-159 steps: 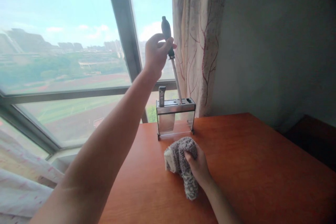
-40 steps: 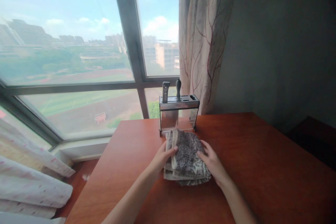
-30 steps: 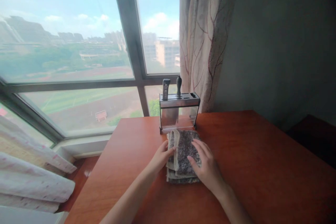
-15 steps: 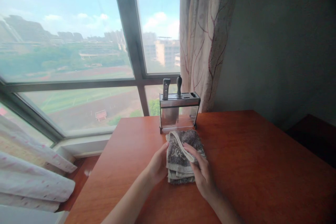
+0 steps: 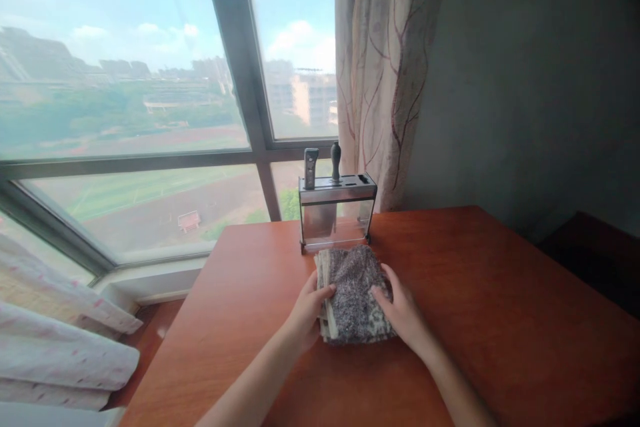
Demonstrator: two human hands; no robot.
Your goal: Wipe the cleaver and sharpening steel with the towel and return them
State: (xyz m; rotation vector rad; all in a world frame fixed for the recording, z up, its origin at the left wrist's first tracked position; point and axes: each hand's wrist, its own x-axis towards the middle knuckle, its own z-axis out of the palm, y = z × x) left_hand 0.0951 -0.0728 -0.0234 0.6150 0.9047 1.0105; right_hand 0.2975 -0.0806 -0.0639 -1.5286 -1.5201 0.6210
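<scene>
A folded grey towel [image 5: 356, 293] with pale edges lies in a thick, layered bundle on the wooden table. At its left side my left hand [image 5: 307, 310] is closed on the stacked edges, thumb on top and the other fingers partly hidden. Opposite it, my right hand [image 5: 403, 310] grips the right side, with the thumb pressed on the upper face and the index finger along the far right edge.
Just behind the towel stands a knife block [image 5: 337, 197] with clear sides, holding two black-handled tools. The reddish wooden table [image 5: 480, 320] stretches to both sides. A window [image 5: 150, 113] and a patterned curtain [image 5: 385, 80] are beyond the table.
The raised pale-edged flap of the towel has been folded over to the right and lies flat. My right hand has moved from that flap to the towel's right side; my left thumb now rests on top.
</scene>
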